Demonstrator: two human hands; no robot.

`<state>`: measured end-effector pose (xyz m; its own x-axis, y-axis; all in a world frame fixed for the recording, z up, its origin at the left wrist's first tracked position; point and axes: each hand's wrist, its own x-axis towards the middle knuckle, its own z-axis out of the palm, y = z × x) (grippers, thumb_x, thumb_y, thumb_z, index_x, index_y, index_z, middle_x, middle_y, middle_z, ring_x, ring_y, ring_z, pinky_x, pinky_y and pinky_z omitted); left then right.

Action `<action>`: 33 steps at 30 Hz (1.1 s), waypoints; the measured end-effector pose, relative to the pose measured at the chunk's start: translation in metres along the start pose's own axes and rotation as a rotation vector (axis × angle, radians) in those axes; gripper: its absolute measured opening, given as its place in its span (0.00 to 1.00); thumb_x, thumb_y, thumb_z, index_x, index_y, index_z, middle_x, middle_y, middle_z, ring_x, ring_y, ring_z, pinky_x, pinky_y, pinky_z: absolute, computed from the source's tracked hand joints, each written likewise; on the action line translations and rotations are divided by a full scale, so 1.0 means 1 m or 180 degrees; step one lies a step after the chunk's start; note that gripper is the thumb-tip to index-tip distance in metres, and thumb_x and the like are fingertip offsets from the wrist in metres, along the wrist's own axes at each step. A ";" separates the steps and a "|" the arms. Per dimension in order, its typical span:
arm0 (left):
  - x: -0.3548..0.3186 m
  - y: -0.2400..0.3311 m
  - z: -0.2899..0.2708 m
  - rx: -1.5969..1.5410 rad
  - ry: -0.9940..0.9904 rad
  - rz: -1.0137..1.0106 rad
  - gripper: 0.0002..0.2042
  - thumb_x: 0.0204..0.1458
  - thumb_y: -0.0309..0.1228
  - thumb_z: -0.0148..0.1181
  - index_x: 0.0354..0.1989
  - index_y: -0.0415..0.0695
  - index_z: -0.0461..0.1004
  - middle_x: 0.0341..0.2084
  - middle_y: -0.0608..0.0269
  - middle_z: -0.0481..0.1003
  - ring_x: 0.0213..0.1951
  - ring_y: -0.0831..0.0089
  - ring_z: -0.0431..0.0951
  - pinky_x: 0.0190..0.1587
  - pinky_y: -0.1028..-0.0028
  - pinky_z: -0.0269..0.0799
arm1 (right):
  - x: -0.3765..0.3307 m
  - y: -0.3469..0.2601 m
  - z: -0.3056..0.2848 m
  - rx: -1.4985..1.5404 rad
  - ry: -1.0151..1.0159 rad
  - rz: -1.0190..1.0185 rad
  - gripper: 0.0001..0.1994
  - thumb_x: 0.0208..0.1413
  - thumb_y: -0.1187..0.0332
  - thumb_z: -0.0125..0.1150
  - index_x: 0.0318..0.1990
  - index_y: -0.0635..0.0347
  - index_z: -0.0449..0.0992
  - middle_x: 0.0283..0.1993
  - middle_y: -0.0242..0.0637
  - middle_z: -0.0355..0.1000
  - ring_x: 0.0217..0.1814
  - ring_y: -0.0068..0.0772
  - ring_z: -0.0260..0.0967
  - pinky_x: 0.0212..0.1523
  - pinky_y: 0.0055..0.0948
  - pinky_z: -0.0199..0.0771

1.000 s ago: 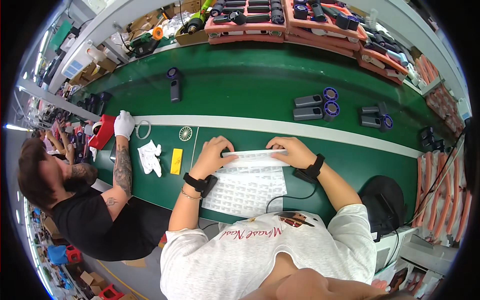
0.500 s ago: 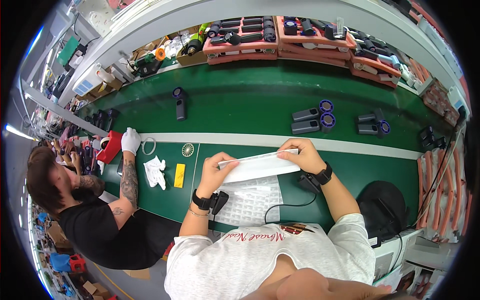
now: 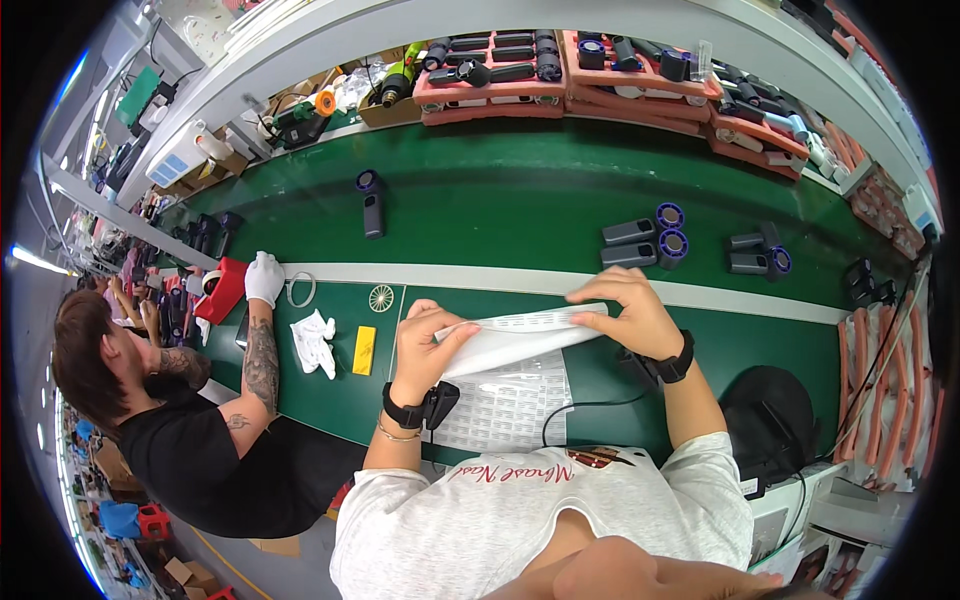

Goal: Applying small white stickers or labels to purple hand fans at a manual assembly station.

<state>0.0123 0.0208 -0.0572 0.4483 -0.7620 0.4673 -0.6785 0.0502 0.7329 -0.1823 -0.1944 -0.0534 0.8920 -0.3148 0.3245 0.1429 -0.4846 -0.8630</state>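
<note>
A folded white paper sheet (image 3: 505,345) is stretched between my hands, with rows of small print showing along its upper edge. My left hand (image 3: 428,345) is closed on its left end, thumb on the near face. At the other end, the thumb of my right hand (image 3: 635,315) touches the sheet, while its fingers are spread above the top edge. Below lies a clear-looking sheet of small printed labels (image 3: 510,405) on the green table, partly covered by the folded sheet. Black devices are strapped to both wrists.
A yellow block (image 3: 364,351), white glove (image 3: 314,343) and spoked disc (image 3: 381,298) lie left. A co-worker's gloved hand (image 3: 264,278) is by a red tape dispenser (image 3: 222,287). Grey handheld devices (image 3: 630,243) stand beyond a pale strip; pink foam trays (image 3: 490,100) sit behind.
My right hand's fingers have lifted and spread from the sheet's top edge, with the thumb still against it. Printed rows now show along the fold. The view has shifted slightly.
</note>
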 end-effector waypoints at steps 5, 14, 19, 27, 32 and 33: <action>0.005 0.015 0.014 0.0506 -0.0135 0.0512 0.05 0.40 0.29 0.68 0.21 0.43 0.78 0.16 0.66 0.75 0.20 0.73 0.68 0.35 0.73 0.59 | 0.003 -0.025 0.018 -0.1482 0.0422 -0.0487 0.09 0.41 0.64 0.69 0.31 0.54 0.79 0.36 0.26 0.74 0.42 0.30 0.65 0.46 0.29 0.54; 0.006 0.027 0.017 0.0817 -0.0301 0.0981 0.04 0.39 0.30 0.68 0.20 0.47 0.79 0.15 0.70 0.73 0.18 0.75 0.66 0.35 0.72 0.57 | -0.001 -0.018 0.022 -0.1362 0.0040 -0.0504 0.08 0.40 0.62 0.69 0.27 0.52 0.77 0.31 0.23 0.71 0.39 0.27 0.62 0.43 0.30 0.50; 0.005 0.021 0.017 0.0607 -0.0369 0.0799 0.04 0.39 0.30 0.68 0.20 0.46 0.78 0.14 0.70 0.72 0.17 0.74 0.64 0.35 0.72 0.56 | -0.002 -0.019 0.015 -0.1112 -0.0009 -0.0453 0.08 0.42 0.61 0.69 0.25 0.51 0.77 0.28 0.22 0.70 0.39 0.26 0.61 0.43 0.30 0.49; 0.006 0.013 0.012 0.0478 -0.0463 0.0432 0.06 0.39 0.30 0.69 0.21 0.44 0.78 0.14 0.68 0.72 0.19 0.74 0.63 0.34 0.73 0.56 | -0.004 -0.014 0.003 -0.1188 -0.0283 -0.0186 0.09 0.42 0.61 0.69 0.24 0.52 0.75 0.29 0.22 0.70 0.40 0.25 0.61 0.46 0.28 0.50; 0.002 0.003 0.002 -0.0012 -0.0304 -0.0135 0.04 0.40 0.25 0.67 0.22 0.39 0.77 0.16 0.65 0.71 0.24 0.75 0.64 0.30 0.76 0.59 | -0.007 -0.014 -0.018 -0.0916 -0.0128 -0.0094 0.10 0.40 0.62 0.71 0.23 0.52 0.74 0.29 0.23 0.70 0.39 0.25 0.61 0.47 0.28 0.50; 0.001 0.003 0.001 -0.0166 -0.0256 -0.0308 0.04 0.40 0.24 0.66 0.22 0.38 0.76 0.16 0.65 0.71 0.24 0.76 0.65 0.29 0.77 0.59 | -0.007 -0.014 -0.023 -0.0858 -0.0218 -0.0079 0.10 0.40 0.63 0.71 0.23 0.52 0.74 0.29 0.23 0.69 0.39 0.26 0.61 0.48 0.28 0.50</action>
<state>0.0101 0.0198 -0.0553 0.4607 -0.8141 0.3537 -0.6024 0.0059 0.7982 -0.1999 -0.2039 -0.0348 0.9178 -0.2488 0.3093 0.0538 -0.6940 -0.7179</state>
